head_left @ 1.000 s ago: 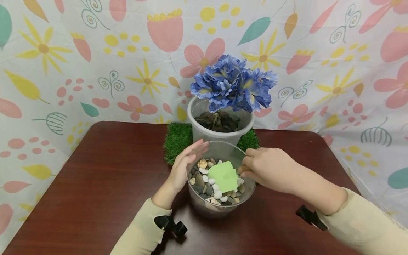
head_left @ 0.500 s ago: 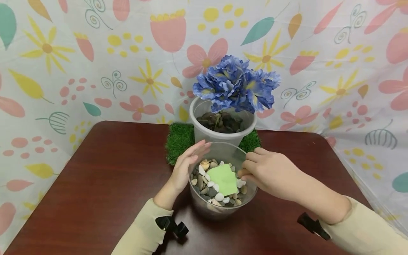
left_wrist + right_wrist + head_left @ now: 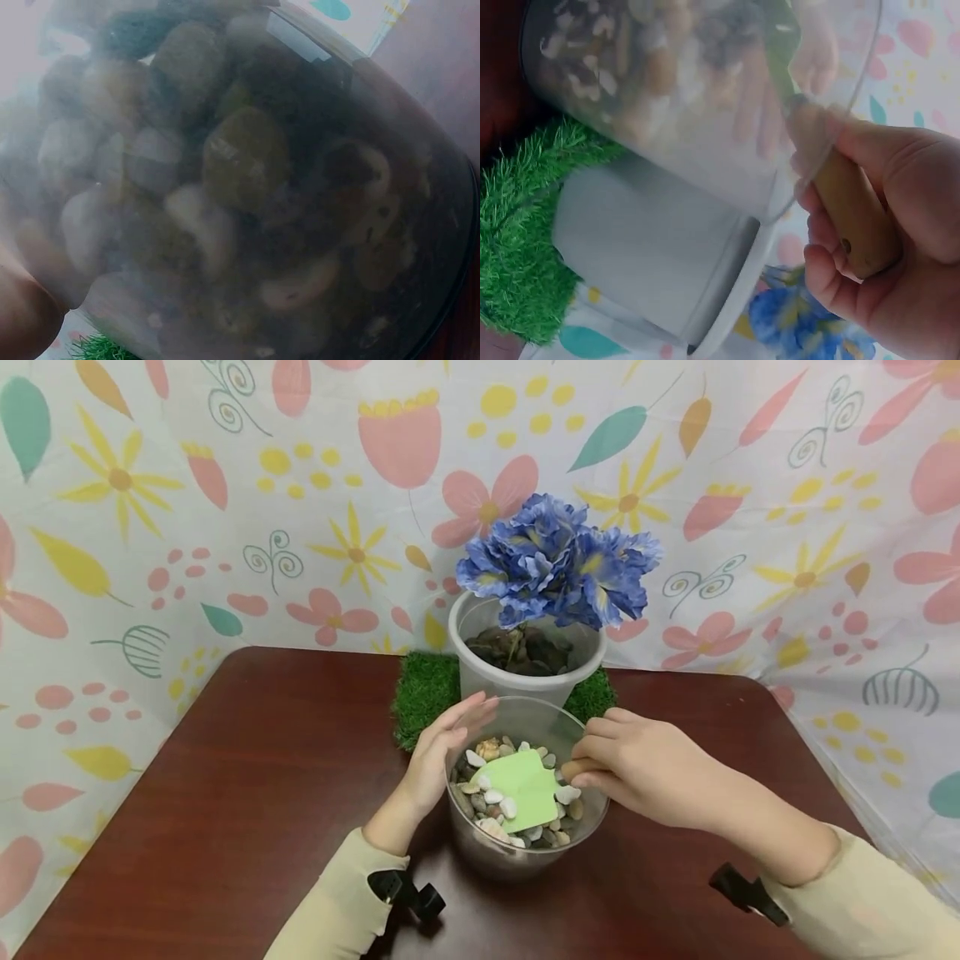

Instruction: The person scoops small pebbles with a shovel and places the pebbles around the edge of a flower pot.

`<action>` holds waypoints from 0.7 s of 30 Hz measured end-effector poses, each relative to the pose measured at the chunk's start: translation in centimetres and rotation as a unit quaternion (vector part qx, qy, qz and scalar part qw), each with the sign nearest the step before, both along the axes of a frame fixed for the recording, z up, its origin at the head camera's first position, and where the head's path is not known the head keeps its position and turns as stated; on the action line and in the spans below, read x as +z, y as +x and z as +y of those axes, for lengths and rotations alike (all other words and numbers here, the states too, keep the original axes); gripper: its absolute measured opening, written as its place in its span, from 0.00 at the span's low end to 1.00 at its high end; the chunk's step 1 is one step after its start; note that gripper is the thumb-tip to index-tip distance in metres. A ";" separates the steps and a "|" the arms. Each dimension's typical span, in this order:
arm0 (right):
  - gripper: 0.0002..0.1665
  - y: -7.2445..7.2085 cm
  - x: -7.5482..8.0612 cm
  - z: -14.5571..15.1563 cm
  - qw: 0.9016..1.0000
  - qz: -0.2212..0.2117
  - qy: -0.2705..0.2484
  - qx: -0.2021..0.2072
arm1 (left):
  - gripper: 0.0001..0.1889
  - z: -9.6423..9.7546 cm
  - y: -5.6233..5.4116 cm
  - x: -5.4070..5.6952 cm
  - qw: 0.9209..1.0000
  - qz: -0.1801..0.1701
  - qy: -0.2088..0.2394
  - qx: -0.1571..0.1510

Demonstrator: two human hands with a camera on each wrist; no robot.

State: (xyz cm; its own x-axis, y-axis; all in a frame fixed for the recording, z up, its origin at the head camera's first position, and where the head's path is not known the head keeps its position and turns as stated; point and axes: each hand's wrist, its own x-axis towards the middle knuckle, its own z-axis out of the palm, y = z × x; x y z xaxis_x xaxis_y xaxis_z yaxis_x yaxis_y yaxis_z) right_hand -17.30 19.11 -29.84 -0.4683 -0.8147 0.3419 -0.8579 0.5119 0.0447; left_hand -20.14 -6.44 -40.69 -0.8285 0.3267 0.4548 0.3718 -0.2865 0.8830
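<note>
Before a flower-printed curtain (image 3: 180,527), the reddish-brown counter (image 3: 285,768) carries a clear tub (image 3: 487,858); among its pebbles (image 3: 508,807) sits a green trowel (image 3: 534,793), clamped in the right hand's grip (image 3: 645,768). The left hand (image 3: 435,756) rests straight-fingered against the tub.

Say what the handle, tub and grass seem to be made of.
Handle: probably wood, smooth; tan, with a dark rivet-like spot.
Tub: likely glossy plastic; the thin wall is see-through and catches reflections, though glass isn't ruled out.
Grass: seemingly artificial, plastic, bristly; its blades are evenly bright green.
</note>
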 end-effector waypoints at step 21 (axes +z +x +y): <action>0.05 0.3 -0.6 0.2 0.999 -0.046 -0.003 -0.017 | 0.29 0.1 0.2 0.1 1.000 -0.014 0.000 0.003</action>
